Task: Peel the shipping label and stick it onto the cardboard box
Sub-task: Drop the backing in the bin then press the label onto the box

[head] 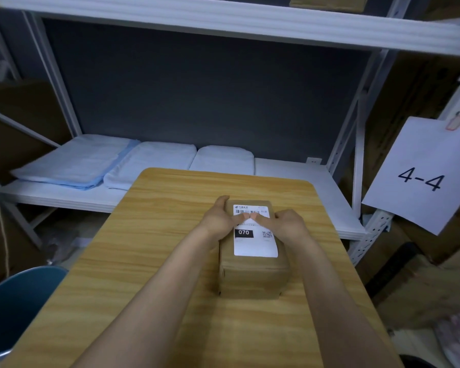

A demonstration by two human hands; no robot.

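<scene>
Wood-grain counter (154, 261) fills the foreground before white metal shelving. On it, the left hand (218, 220) and right hand (287, 224) lie open across the top of the cardboard box (252, 277), thumbs meeting tip to tip and pressing on the shipping label (254, 244), other fingers wrapped over the box's sides. That label lies flat on the box's top face, marked 070. Beyond, folded white towels (149, 163) rest on the shelf (303, 179); a sheet reading 4-4 (420, 179) hangs to the right.
</scene>
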